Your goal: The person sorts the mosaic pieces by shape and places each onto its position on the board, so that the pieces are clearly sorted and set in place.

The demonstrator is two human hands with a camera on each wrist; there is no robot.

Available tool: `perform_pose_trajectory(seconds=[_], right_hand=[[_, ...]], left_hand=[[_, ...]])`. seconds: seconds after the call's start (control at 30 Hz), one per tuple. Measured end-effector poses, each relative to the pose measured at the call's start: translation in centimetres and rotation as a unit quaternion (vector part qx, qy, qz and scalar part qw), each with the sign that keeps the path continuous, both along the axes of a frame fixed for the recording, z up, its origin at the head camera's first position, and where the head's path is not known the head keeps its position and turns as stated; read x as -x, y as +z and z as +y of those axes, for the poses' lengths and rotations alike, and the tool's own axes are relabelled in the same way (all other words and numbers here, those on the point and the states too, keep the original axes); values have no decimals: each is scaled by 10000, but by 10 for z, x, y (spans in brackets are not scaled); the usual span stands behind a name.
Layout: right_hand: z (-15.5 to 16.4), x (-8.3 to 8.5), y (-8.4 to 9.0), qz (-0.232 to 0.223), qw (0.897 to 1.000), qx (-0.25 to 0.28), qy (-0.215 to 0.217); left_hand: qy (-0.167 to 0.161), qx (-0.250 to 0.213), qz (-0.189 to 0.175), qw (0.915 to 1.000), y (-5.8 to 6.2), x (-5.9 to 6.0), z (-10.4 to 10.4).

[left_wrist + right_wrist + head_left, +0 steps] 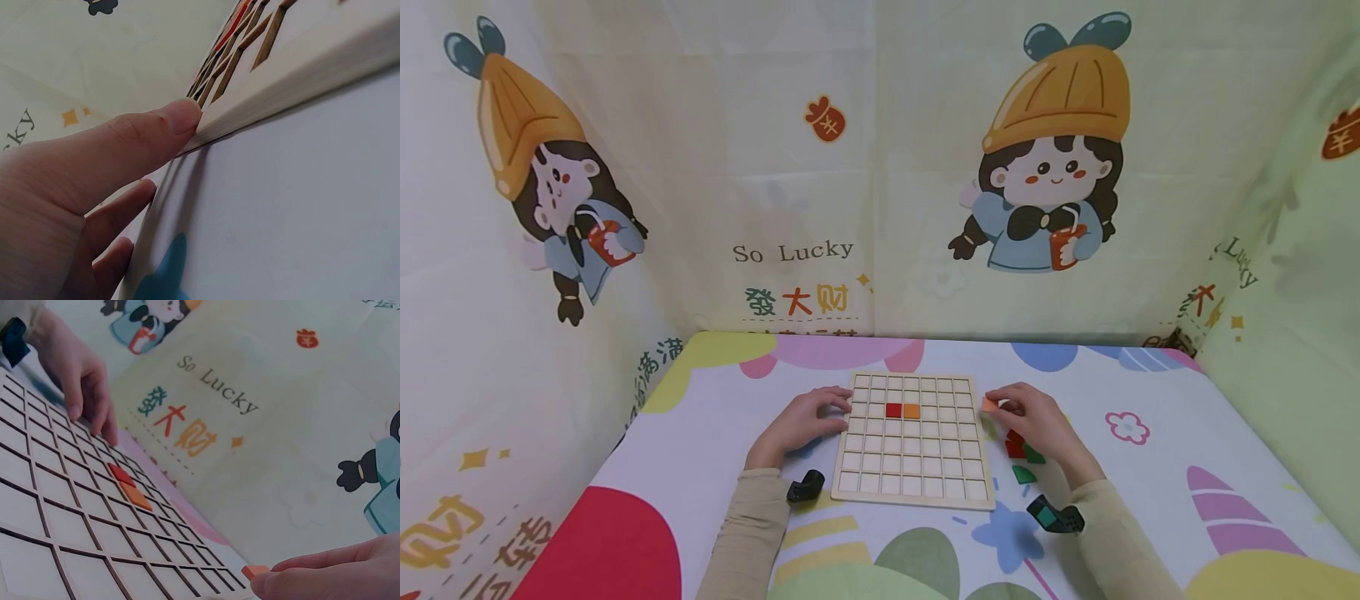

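Observation:
A wooden grid board (913, 500) lies flat on the table, with a red square tile (893, 410) and an orange square tile (912, 411) side by side in its cells. At the board's left edge rests my left hand (801, 421), its thumb touching the rim in the left wrist view while the other fingers stretch along the edge. My right hand (1036, 421) pinches a light orange tile (255, 571) between thumb and fingertips, just beyond the board's right edge.
Under and beside the right hand lie loose red pieces (1015, 446) and green pieces (1023, 475) on the patterned tablecloth (1150, 500). Black wrist cameras sit on both sleeves. A printed cloth (917, 208) hangs behind the table.

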State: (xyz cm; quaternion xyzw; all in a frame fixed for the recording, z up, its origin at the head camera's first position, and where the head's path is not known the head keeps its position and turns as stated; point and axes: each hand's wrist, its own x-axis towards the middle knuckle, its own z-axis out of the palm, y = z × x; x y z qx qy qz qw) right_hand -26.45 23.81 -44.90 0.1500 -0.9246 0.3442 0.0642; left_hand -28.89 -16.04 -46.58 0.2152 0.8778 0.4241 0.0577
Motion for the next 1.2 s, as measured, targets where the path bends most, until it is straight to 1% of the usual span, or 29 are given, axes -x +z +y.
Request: perform_pose_trajectory(seconds=[0.2, 0.33, 0.67, 0.83, 1.0, 1.2], right_hand=[[-4, 0, 0, 242, 9996, 56, 143], [-7, 2, -1, 376, 9992, 54, 95], [-17, 6, 1, 473, 9986, 211, 90], [-25, 9, 3, 506, 9983, 202, 192], [-34, 13, 5, 413, 9981, 238, 380], [-46, 20, 5, -55, 9985, 255, 475]], left_hand=[[14, 10, -4, 10000, 0, 0, 0], [-2, 11, 4, 10000, 0, 0, 0], [-43, 49, 37, 10000, 0, 0, 0], [-36, 65, 40, 10000, 1, 0, 0], [-41, 81, 77, 9999, 0, 0, 0], [-87, 37, 127, 9999, -1, 1, 0]])
